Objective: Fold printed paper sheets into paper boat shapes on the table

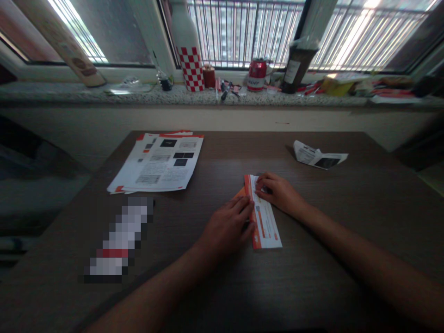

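A white and orange sheet of paper (pixel 267 226), folded into a long narrow strip, lies on the table in front of me. An orange corner of it sticks out on the left. My left hand (pixel 229 222) has its bent fingers together on the strip's left edge, with the thumb lower down along the same edge. At the upper right part of the strip is my right hand (pixel 277 192), fingers curled and thumb drawn in, pressing on the paper. The fingertips of both hands hide some of the fold.
Printed sheets (pixel 159 162) are stacked at the back left of the table (pixel 329 286). Nearer lies a pixelated phone-shaped object (pixel 120 240). A folded paper piece (pixel 319 157) stands at the back right. The windowsill holds a checkered bottle (pixel 190 64), a red can (pixel 257 74) and a dark cup (pixel 297 67).
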Available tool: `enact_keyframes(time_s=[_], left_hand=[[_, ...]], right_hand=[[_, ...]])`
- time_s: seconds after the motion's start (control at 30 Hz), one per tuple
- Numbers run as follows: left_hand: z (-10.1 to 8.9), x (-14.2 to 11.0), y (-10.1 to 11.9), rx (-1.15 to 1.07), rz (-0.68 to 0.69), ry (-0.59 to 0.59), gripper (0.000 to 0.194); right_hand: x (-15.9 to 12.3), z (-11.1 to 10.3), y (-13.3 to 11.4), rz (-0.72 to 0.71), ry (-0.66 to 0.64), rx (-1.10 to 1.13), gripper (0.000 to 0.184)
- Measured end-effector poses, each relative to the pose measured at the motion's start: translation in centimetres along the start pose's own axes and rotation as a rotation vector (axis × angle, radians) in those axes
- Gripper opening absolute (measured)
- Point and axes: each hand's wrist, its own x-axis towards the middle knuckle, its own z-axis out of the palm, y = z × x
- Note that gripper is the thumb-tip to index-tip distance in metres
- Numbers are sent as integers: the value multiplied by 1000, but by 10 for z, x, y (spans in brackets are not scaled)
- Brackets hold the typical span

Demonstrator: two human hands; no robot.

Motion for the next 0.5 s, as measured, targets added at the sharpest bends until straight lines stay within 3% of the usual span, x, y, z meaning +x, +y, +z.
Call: enact_keyframes(time_s=[0.5], left_hand=[[2,-2,-2,-16,-26,3,44]], right_hand=[[43,2,19,103,31,-96,9]])
